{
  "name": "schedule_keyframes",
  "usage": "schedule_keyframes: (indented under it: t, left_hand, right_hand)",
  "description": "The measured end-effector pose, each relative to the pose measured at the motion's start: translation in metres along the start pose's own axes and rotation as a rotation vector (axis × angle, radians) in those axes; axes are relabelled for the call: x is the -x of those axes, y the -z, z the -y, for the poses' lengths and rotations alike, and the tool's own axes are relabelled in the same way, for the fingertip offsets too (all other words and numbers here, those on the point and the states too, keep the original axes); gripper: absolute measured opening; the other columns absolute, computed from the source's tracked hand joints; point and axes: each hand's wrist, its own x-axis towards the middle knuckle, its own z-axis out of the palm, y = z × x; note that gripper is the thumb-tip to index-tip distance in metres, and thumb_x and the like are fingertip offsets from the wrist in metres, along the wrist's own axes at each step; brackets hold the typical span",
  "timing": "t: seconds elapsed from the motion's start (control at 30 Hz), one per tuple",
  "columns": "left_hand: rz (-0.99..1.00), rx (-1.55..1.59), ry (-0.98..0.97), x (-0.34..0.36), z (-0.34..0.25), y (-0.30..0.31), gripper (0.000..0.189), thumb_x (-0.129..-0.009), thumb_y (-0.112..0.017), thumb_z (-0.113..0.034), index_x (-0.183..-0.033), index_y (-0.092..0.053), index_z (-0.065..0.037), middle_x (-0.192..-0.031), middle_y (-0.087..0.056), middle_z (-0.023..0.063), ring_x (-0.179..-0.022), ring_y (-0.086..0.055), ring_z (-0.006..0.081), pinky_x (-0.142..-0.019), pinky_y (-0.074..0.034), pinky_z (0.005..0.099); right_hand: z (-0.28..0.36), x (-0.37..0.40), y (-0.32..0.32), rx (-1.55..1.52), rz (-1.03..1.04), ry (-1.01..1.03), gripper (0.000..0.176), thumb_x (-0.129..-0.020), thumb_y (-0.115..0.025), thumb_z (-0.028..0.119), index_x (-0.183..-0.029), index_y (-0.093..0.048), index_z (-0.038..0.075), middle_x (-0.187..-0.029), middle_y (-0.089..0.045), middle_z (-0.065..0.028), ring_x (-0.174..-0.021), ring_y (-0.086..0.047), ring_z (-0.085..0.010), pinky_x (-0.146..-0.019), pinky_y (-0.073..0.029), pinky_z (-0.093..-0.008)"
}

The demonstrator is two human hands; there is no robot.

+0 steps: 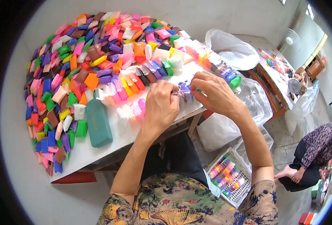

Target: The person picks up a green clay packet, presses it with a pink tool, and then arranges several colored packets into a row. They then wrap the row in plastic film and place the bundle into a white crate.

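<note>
My left hand (pixel 161 103) is closed at the table's front edge, with its thumb and fingers pinched on a clear plastic bag (pixel 181 90). My right hand (pixel 215 92) pinches the other side of this bag. Purple and blue show through the plastic between my hands; the rest of the contents is hidden by my fingers. Just behind my hands, small coloured packets (pixel 139 78) stand in a row from pink to green. To the right of the row lies a clear sleeve of coloured packets (pixel 220 69), its green end close to my right hand.
A large heap of coloured packets (pixel 76 63) covers the table's left and back. A teal block-shaped case (pixel 98 123) lies in front. White plastic bags (pixel 228 48) sit at right. Below stands a white basket (pixel 233 198) of packed rows. Another person (pixel 312 157) sits at far right.
</note>
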Motion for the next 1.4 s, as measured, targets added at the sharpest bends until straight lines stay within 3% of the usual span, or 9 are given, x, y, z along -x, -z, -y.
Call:
schedule_keyframes:
  t: [0.13, 0.27, 0.37, 0.7, 0.9, 1.2, 1.3, 1.33, 1.4]
  left_hand:
    - [0.008, 0.027, 0.045, -0.001, 0.002, -0.003, 0.016, -0.084, -0.056, -0.007, -0.091, -0.067, 0.002, -0.094, -0.061, 0.017, -0.093, -0.056, 0.0342, -0.085, -0.045, 0.0446]
    - [0.041, 0.046, 0.134, -0.005, 0.001, -0.001, 0.014, -0.086, -0.06, -0.011, -0.088, -0.066, 0.002, -0.09, -0.06, 0.0174, -0.092, -0.057, 0.0346, -0.082, -0.045, 0.0459]
    - [0.03, 0.039, 0.161, -0.008, 0.004, -0.003, 0.015, -0.087, -0.061, -0.012, -0.085, -0.064, 0.002, -0.088, -0.058, 0.0182, -0.09, -0.058, 0.0356, -0.08, -0.045, 0.0466]
    - [0.055, -0.049, 0.115, -0.014, 0.004, 0.0, 0.022, -0.087, -0.063, -0.016, -0.085, -0.061, 0.006, -0.085, -0.061, 0.0204, -0.085, -0.061, 0.0375, -0.077, -0.046, 0.0456]
    - [0.117, -0.069, 0.168, -0.017, 0.006, 0.002, 0.023, -0.084, -0.064, -0.017, -0.083, -0.061, 0.006, -0.084, -0.063, 0.0221, -0.083, -0.062, 0.037, -0.076, -0.047, 0.0447]
    - [0.149, -0.063, 0.235, -0.021, 0.006, 0.002, 0.023, -0.082, -0.066, -0.018, -0.082, -0.064, 0.005, -0.076, -0.065, 0.0189, -0.074, -0.065, 0.0313, -0.071, -0.049, 0.0417]
    - [0.146, -0.065, 0.243, -0.021, 0.008, 0.001, 0.022, -0.081, -0.066, -0.018, -0.081, -0.065, 0.004, -0.075, -0.066, 0.0185, -0.074, -0.066, 0.0309, -0.071, -0.049, 0.0408]
    - [0.142, -0.065, 0.246, -0.021, 0.008, 0.001, 0.022, -0.081, -0.066, -0.018, -0.081, -0.065, 0.004, -0.075, -0.067, 0.0185, -0.074, -0.067, 0.031, -0.071, -0.05, 0.0406]
    - [0.131, -0.057, 0.23, -0.02, 0.011, 0.0, 0.023, -0.081, -0.066, -0.019, -0.08, -0.065, 0.004, -0.075, -0.067, 0.0187, -0.074, -0.067, 0.0311, -0.071, -0.05, 0.0406]
  right_hand:
    - [-0.011, -0.007, 0.004, -0.159, 0.092, -0.052, 0.011, -0.082, -0.062, 0.009, -0.085, -0.065, -0.001, -0.083, -0.066, -0.0151, -0.084, -0.064, -0.0307, -0.077, -0.05, -0.04]
    - [-0.043, -0.025, 0.012, -0.567, 0.407, -0.237, 0.013, -0.089, -0.063, 0.009, -0.094, -0.067, -0.002, -0.08, -0.068, -0.0024, -0.078, -0.062, -0.0079, -0.074, -0.051, -0.0269]
    - [-0.057, -0.03, 0.005, -0.69, 0.484, -0.278, 0.013, -0.089, -0.064, 0.011, -0.09, -0.067, -0.002, -0.079, -0.066, -0.0009, -0.076, -0.061, -0.0079, -0.072, -0.05, -0.0252]
    - [-0.064, -0.027, -0.003, -0.704, 0.424, -0.52, 0.019, -0.088, -0.072, 0.022, -0.084, -0.069, 0.003, -0.07, -0.062, 0.0041, -0.067, -0.056, -0.0038, -0.059, -0.043, -0.0216]
    - [-0.064, -0.022, -0.003, -0.408, 0.338, -0.514, 0.024, -0.083, -0.078, 0.022, -0.076, -0.066, 0.004, -0.065, -0.058, 0.0038, -0.061, -0.051, -0.0034, -0.052, -0.039, -0.0231]
    - [-0.074, -0.001, -0.001, -0.641, 0.205, -0.602, 0.018, -0.08, -0.077, 0.016, -0.081, -0.066, 0.002, -0.068, -0.063, -0.0007, -0.063, -0.057, -0.0073, -0.058, -0.045, -0.0256]
    - [-0.06, 0.002, 0.005, -0.284, 0.068, -0.607, 0.016, -0.078, -0.075, 0.013, -0.083, -0.066, 0.0, -0.072, -0.068, -0.0063, -0.067, -0.064, -0.0144, -0.065, -0.05, -0.0297]
    - [-0.048, 0.001, 0.008, 0.007, -0.02, -0.578, 0.015, -0.075, -0.07, 0.012, -0.085, -0.069, 0.002, -0.083, -0.071, -0.0147, -0.079, -0.069, -0.0293, -0.073, -0.053, -0.0402]
    - [-0.028, -0.009, 0.01, 0.137, -0.115, -0.568, 0.016, -0.075, -0.071, 0.015, -0.086, -0.07, 0.003, -0.085, -0.071, -0.0153, -0.082, -0.069, -0.0303, -0.076, -0.053, -0.0403]
